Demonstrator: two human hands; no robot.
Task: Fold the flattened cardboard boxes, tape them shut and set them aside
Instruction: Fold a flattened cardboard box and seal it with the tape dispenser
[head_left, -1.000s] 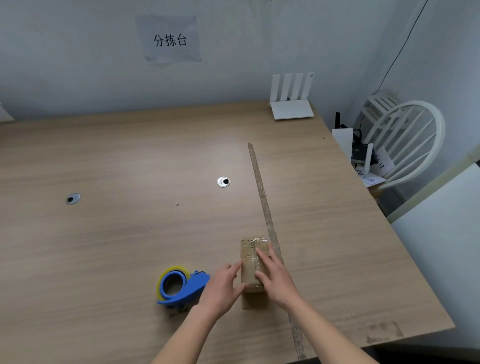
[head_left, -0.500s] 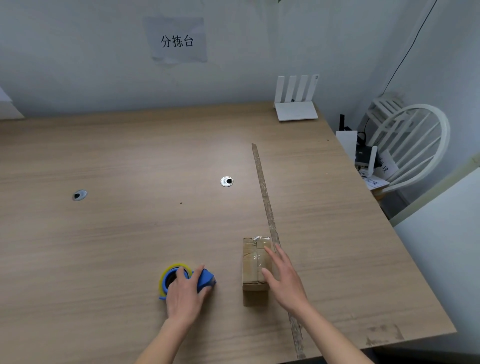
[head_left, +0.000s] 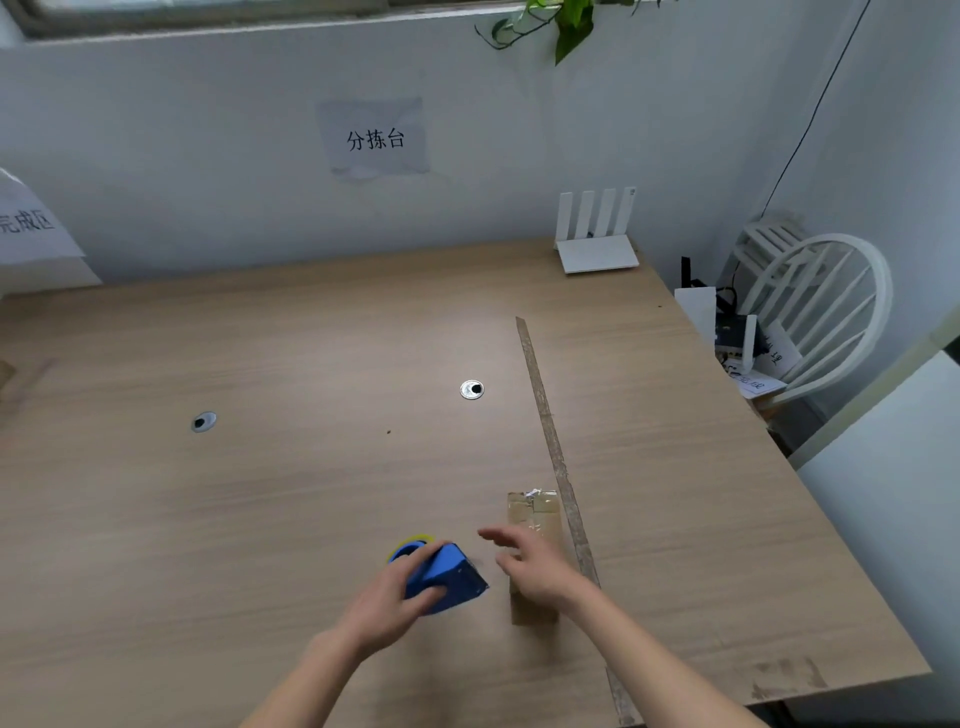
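A small taped cardboard box (head_left: 535, 514) lies on the wooden table (head_left: 260, 493) near the front, beside a long tape strip. My left hand (head_left: 395, 597) grips a blue tape dispenser (head_left: 441, 577) with a yellow-edged roll, lifted and tilted just left of the box. My right hand (head_left: 535, 566) hovers over the near half of the box with fingers spread and relaxed, reaching left toward the dispenser and hiding part of the box.
A long strip of worn tape (head_left: 550, 441) runs down the table toward the front edge. Two cable grommets (head_left: 471, 389) (head_left: 203, 422) sit mid-table. A white router (head_left: 597, 249) stands at the back right. A white chair (head_left: 821, 317) is beyond the right edge.
My left hand left the box, took the tape dispenser and lifted it toward the box. My right hand came off the box top and now hovers above it. The camera tilted up.
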